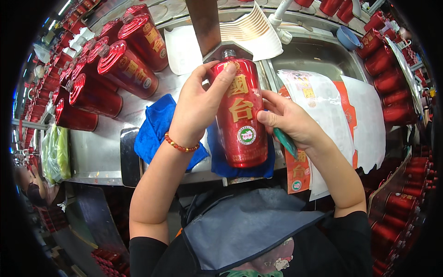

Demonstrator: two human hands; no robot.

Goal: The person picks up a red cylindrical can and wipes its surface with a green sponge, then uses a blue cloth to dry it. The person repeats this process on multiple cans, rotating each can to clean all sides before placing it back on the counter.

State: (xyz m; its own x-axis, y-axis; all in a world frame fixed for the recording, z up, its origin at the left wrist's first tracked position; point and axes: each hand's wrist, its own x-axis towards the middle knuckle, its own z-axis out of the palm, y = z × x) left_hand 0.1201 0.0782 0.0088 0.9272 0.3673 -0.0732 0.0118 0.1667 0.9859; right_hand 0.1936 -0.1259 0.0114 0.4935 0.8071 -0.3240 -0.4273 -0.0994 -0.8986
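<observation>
A glossy red bottle (237,138) with gold characters and a round white-green emblem lies in front of me, its clear-topped neck against a dark metal bracket (205,27). My left hand (200,94) is closed on its upper left side, thumb across the front near the neck. Against the bottle's right side, my right hand (295,120) rests its fingertips while gripping a flat teal-green scraper-like tool (286,142), partly hidden in the palm. Under the bottle is a blue cloth (221,170). Sheets of decals (318,94) and an orange-red printed sheet (297,171) are beside my right hand.
Several red bottles (129,69) stand at the left on the metal bench (87,152). Nearby are another blue cloth (159,122), a black phone-like slab (130,157) and a green plastic bag (56,154). A sink (318,55) and blue bowl (349,38) are at the far right.
</observation>
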